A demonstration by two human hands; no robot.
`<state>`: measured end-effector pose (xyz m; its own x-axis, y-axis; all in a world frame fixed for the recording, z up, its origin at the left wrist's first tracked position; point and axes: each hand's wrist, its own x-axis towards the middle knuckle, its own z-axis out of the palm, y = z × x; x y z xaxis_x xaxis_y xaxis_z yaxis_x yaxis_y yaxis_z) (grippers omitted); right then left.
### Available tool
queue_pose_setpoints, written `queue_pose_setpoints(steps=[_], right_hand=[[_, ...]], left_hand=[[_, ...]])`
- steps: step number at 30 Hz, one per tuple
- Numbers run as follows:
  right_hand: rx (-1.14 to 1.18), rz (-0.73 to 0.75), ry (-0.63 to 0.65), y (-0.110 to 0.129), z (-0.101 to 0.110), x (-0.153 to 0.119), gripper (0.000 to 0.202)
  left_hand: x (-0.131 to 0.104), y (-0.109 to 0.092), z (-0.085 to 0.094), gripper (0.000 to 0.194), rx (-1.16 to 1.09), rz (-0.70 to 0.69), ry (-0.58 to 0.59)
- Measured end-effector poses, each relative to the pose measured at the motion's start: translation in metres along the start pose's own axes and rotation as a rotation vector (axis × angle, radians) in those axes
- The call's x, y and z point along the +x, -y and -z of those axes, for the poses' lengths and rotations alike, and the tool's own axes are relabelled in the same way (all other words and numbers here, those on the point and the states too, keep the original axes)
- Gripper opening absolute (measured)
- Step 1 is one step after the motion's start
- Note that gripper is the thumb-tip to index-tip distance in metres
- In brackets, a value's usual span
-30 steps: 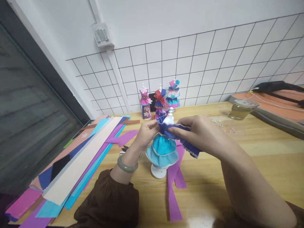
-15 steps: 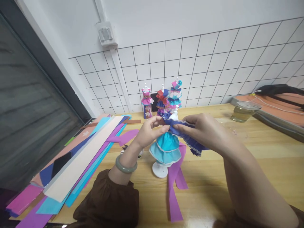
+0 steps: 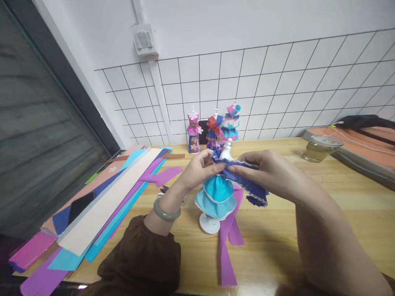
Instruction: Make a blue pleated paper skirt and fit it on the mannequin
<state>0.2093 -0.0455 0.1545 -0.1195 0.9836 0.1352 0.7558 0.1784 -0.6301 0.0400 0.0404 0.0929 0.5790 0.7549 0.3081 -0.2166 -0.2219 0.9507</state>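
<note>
A small white dress form (image 3: 226,152) stands tilted on a round base, wearing a two-tier turquoise skirt (image 3: 217,199) with white edging. Across its bodice lies a gathered dark-blue crepe paper strip (image 3: 247,181) with pale edges. My left hand (image 3: 203,166) pinches the strip at the front of the form, thumb and fingers closed. On the other side, my right hand (image 3: 267,170) grips the same strip between thumb and fingers, and its loose end hangs down below that hand. Purple paper strips (image 3: 228,263) lie on the table behind and beside the base.
Stacked coloured paper strips (image 3: 114,197) and a black phone (image 3: 80,209) are at left. Three dressed mini forms (image 3: 193,129) stand by the tiled wall. A lidded cup of pale liquid (image 3: 322,148) sits at right, near an orange-topped stack (image 3: 367,142) with a black strap.
The view has shifted slightly. My hands have drawn a little closer together on the blue strip, and its hanging end has swung slightly right.
</note>
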Motion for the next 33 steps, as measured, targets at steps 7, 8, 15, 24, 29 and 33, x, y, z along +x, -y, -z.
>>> queue_pose_setpoints(steps=[7, 8, 15, 24, 29, 33], right_hand=[[0.136, 0.005, 0.063, -0.006, 0.0, 0.007, 0.046], [0.172, 0.005, 0.072, -0.007, 0.0, 0.008, 0.047], [0.31, 0.053, 0.045, -0.009, 0.001, 0.012, 0.051], [0.432, 0.02, -0.094, -0.007, 0.005, 0.009, 0.059], [0.695, -0.038, 0.177, -0.021, -0.002, 0.021, 0.058], [0.859, 0.063, 0.395, -0.041, -0.009, 0.035, 0.063]], left_hand=[[0.002, 0.001, 0.001, 0.035, -0.122, 0.013, 0.002], [0.002, 0.001, 0.002, 0.035, -0.131, 0.009, -0.004], [0.004, 0.002, 0.006, 0.035, -0.185, -0.02, -0.043], [0.003, -0.005, 0.011, 0.036, -0.444, 0.029, -0.097], [0.004, -0.011, 0.018, 0.031, -0.529, 0.038, -0.151], [0.006, -0.014, 0.023, 0.029, -0.557, 0.022, -0.2]])
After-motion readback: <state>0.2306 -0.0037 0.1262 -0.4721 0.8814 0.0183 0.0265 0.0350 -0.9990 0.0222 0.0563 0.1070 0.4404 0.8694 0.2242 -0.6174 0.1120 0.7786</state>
